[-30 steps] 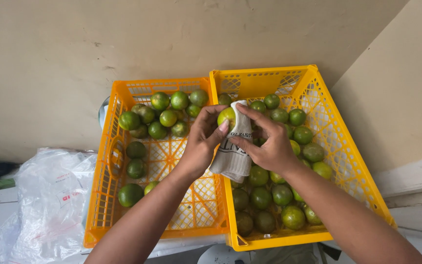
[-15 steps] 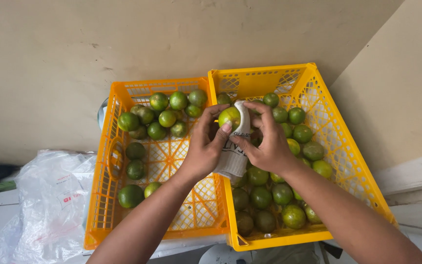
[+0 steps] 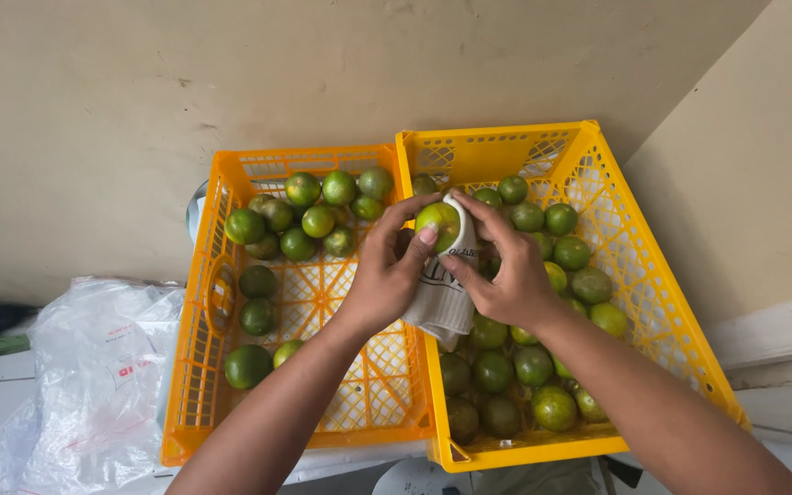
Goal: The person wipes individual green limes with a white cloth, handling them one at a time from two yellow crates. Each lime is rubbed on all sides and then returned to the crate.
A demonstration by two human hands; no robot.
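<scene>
Both hands meet above the seam between two yellow plastic lattice crates. The left hand holds a round green-yellow citrus fruit in a close grip, fingertips on its skin. The right hand presses a pale grey cloth around that fruit, grip narrow. The left crate is part filled with green fruit; the right crate holds more.

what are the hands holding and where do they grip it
Left hand and right hand together hold a green citrus fruit by its sides, wrapped in a pale cloth.
</scene>
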